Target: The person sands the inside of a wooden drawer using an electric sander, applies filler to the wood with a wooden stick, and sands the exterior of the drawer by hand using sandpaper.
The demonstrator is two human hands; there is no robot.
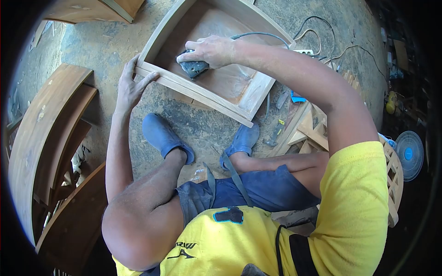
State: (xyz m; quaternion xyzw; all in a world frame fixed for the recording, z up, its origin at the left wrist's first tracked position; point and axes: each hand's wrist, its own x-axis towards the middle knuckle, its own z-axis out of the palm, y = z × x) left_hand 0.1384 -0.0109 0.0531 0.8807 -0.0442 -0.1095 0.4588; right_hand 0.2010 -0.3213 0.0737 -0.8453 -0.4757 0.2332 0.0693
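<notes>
Fingers of the right hand close round the sander; the left hand, half open, grips the box, likely to steady it.

This looks like a woodworking workshop: an open wooden box with a corded sander inside its walls, curved wooden panels, lattice pieces and a hammer, all around a rough, stained floor. Cords trail near a power strip; the dim right edge, beyond a fan, perhaps holds more clutter
</notes>
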